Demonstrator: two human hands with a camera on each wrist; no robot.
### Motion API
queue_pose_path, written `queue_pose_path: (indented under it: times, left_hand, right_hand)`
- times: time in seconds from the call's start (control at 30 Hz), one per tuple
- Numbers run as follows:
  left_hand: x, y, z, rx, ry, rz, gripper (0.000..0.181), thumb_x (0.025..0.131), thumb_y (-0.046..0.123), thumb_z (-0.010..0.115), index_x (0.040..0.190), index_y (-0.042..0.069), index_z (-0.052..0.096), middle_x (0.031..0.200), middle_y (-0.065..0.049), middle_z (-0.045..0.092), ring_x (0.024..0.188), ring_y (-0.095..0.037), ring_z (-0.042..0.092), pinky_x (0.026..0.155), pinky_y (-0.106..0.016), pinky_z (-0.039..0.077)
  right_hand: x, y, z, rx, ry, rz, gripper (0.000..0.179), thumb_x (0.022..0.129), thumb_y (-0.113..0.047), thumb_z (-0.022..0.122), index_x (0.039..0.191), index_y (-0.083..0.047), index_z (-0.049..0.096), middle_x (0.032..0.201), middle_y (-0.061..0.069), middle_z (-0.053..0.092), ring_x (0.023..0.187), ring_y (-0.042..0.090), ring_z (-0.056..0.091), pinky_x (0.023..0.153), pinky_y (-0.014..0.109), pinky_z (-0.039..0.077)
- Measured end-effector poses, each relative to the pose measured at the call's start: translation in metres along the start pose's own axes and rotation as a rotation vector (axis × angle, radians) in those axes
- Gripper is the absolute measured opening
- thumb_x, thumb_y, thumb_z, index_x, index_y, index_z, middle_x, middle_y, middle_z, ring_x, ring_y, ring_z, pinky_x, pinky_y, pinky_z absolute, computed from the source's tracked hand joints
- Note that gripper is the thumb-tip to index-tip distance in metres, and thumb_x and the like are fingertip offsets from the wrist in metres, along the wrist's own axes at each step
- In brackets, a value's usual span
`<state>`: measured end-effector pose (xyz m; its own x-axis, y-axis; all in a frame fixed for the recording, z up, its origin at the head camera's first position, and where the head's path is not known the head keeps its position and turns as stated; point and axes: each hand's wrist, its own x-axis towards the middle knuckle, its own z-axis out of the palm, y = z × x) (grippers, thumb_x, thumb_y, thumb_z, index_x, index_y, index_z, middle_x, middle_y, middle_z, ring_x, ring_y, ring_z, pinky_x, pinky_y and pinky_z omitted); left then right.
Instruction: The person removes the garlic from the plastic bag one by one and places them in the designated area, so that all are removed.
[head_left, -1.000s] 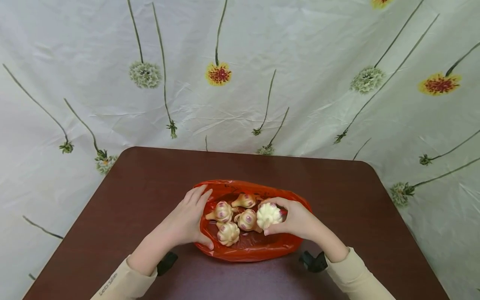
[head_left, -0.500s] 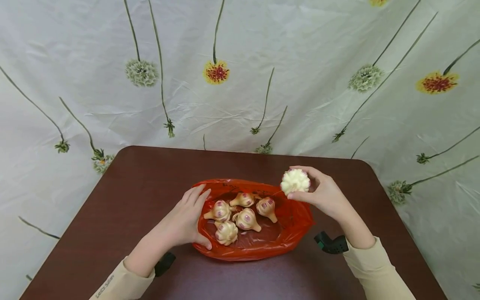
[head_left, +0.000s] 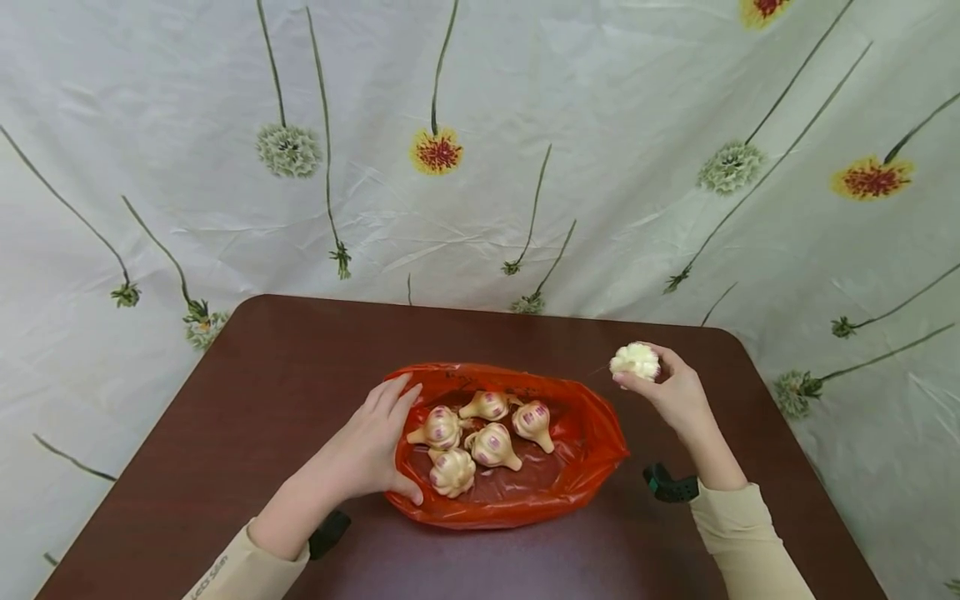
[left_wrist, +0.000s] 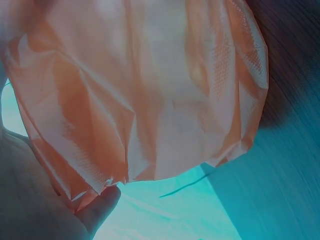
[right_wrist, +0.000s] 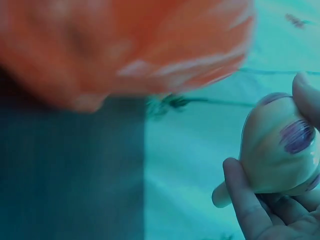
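A red plastic bag [head_left: 510, 515] lies with its mouth spread wide on the table in the head view. Several garlic bulbs [head_left: 493, 446] with purple marks sit inside it. My left hand [head_left: 360, 446] holds the bag's left rim; in the left wrist view the thumb [left_wrist: 102, 207] is at the edge of the plastic. To the right of the bag and above the table, my right hand [head_left: 678, 396] grips one garlic bulb [head_left: 634, 362], its pale root end showing. In the right wrist view, fingers and thumb are around that garlic bulb [right_wrist: 277, 145], its stem pointing down-left.
The dark brown table [head_left: 315, 350] runs out on both sides of the bag. A pale floral cloth [head_left: 480, 208] hangs behind and beside it. Dark devices [head_left: 670, 485] are strapped at both wrists.
My right hand has lifted a garlic bulb out of the bag and carried it right, beyond the rim. The left hand has stayed at the bag's left rim.
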<state>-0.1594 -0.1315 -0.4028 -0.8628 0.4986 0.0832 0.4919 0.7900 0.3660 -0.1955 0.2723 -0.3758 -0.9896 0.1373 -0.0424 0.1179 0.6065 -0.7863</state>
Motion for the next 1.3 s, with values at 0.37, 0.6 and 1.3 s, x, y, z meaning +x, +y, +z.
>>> queue_pose_path:
  times: [0.37,0.6,1.3]
  left_hand:
    - [-0.001,0.001,0.0,-0.007,-0.005,0.006,0.126,0.05,0.046,0.096,0.145,-0.01,0.036,0.153,-0.031,0.029,0.139,-0.048,0.029,0.109,-0.062,0.035]
    - [-0.001,0.001,0.002,0.0,-0.007,0.014,0.126,0.05,0.046,0.096,0.145,-0.01,0.036,0.153,-0.031,0.028,0.139,-0.048,0.029,0.109,-0.062,0.036]
    - [0.0,0.0,0.0,0.001,0.009,0.025,0.127,0.049,0.047,0.096,0.145,-0.009,0.036,0.154,-0.03,0.027,0.14,-0.047,0.028,0.109,-0.062,0.035]
  right_hand:
    - [0.004,0.043,0.028,-0.077,-0.018,0.079,0.076,0.088,-0.036,0.071,0.145,0.004,0.039,0.139,0.029,0.05,0.118,0.039,0.054,0.098,0.05,0.05]
    - [0.003,0.062,0.046,-0.207,-0.023,0.057,0.063,0.087,-0.022,0.069,0.138,0.008,0.045,0.135,0.035,0.051,0.116,0.046,0.054,0.099,0.058,0.046]
    - [0.0,0.062,0.049,-0.229,-0.075,0.063,0.066,0.087,-0.015,0.066,0.142,0.009,0.039,0.14,0.034,0.048,0.122,0.047,0.052,0.103,0.058,0.043]
